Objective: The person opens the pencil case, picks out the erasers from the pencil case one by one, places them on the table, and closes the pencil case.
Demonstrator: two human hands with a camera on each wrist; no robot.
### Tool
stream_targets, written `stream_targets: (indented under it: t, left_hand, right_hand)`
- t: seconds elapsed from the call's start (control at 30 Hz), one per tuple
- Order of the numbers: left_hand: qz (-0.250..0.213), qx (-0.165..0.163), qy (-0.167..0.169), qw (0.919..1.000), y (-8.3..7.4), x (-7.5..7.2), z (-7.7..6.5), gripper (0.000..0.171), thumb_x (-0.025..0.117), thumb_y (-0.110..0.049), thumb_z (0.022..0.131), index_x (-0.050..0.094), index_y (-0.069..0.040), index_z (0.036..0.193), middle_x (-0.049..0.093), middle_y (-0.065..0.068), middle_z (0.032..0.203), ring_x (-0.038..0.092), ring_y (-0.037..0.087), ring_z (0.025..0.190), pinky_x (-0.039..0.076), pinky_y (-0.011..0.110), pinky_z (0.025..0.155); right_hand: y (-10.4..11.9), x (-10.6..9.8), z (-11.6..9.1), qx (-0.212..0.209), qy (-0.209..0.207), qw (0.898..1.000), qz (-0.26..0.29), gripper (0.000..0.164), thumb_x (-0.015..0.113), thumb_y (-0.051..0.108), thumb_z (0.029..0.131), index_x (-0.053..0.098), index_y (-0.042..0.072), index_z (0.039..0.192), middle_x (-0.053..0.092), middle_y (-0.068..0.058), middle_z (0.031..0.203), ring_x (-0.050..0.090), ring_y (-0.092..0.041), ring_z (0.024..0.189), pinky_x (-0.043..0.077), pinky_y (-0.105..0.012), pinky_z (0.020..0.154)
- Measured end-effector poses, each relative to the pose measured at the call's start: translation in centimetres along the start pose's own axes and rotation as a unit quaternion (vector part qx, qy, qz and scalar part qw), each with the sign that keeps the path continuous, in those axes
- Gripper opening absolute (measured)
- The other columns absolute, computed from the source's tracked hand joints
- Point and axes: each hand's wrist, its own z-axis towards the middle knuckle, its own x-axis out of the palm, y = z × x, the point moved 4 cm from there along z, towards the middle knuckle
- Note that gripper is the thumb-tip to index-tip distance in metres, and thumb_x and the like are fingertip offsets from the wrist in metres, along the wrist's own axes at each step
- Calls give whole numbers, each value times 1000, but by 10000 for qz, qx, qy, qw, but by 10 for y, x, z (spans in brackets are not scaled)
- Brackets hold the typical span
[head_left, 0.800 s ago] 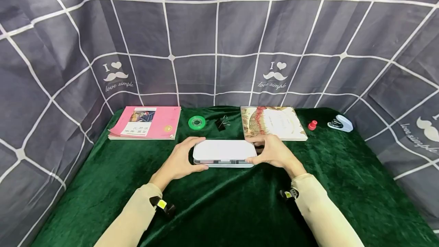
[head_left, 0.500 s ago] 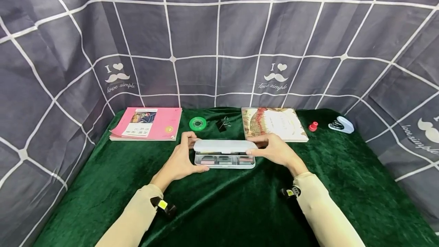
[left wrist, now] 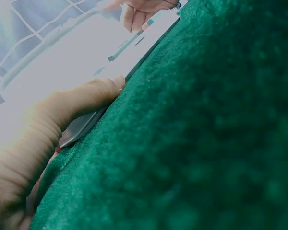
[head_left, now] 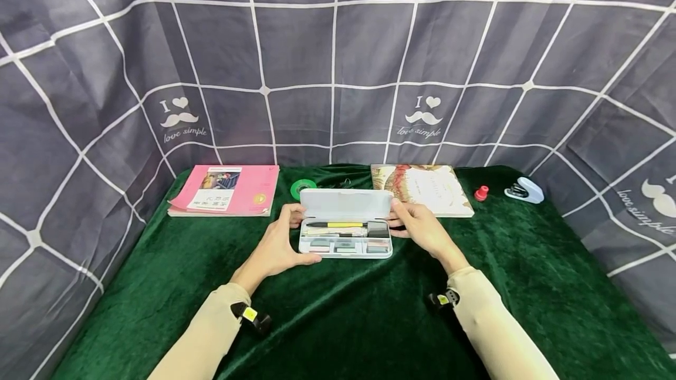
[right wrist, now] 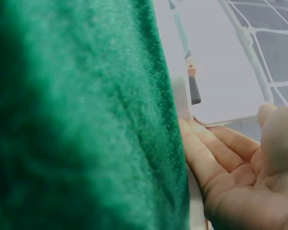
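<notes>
A white pencil case (head_left: 345,255) sits on the green cloth in the head view, its lid (head_left: 345,203) raised and leaning back. Inside are a black-and-yellow pen (head_left: 342,224), other slim pieces, a dark block (head_left: 377,228) and several small pieces in the front compartments. My left hand (head_left: 273,249) grips the left end, thumb at the front edge and fingers toward the back. At the right end, my right hand (head_left: 424,228) touches the case with extended fingers, its thumb raised by the lid's corner. The left wrist view shows the left thumb (left wrist: 93,98) along the case's edge.
Behind the case lie a pink book (head_left: 248,186), a green tape roll (head_left: 302,185), a mostly hidden binder clip (head_left: 344,183) and a patterned book (head_left: 435,192). Farther right are a small red object (head_left: 481,193) and a white-and-black stapler-like item (head_left: 524,190). A grey grid curtain (head_left: 296,46) surrounds the table.
The pencil case's lid has swung up and back, uncovering the contents and covering part of the tape and binder clip. My right thumb has risen with the lid; my left hand stays at its end.
</notes>
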Motion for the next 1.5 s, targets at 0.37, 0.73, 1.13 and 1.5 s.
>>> stream_targets:
  t: [0.37,0.73,1.13,1.5]
  left_hand:
    - [119,-342,97,9993,1,-1,2,113,109,-38,71,44,-16,161,65,15,146,64,33,132,53,52,117]
    - [118,-415,128,9990,1,-2,1,107,107,-41,74,47,-15,159,64,14,149,63,34,133,52,54,117]
    - [244,-51,181,9995,1,-3,0,88,107,-39,74,64,-12,146,67,7,144,68,31,126,57,53,112]
    - [127,72,155,9998,1,-3,0,77,102,-39,82,67,-12,145,69,6,142,70,30,125,58,52,112]
  right_hand:
    - [3,-8,0,-960,-724,9907,-640,35,75,9,107,64,-7,137,78,-25,113,82,-28,94,69,-32,79]
    - [24,10,-5,-2220,337,9507,-2140,20,90,1,93,83,5,112,77,-4,100,72,-18,90,63,-36,83]
    - [23,18,-8,-2446,869,9284,-2660,25,84,-3,97,86,7,119,77,-2,109,68,-16,93,59,-33,82]
    - [34,6,-11,-2531,461,9365,-2384,23,81,-4,98,87,11,115,77,-3,101,64,-14,91,58,-37,79]
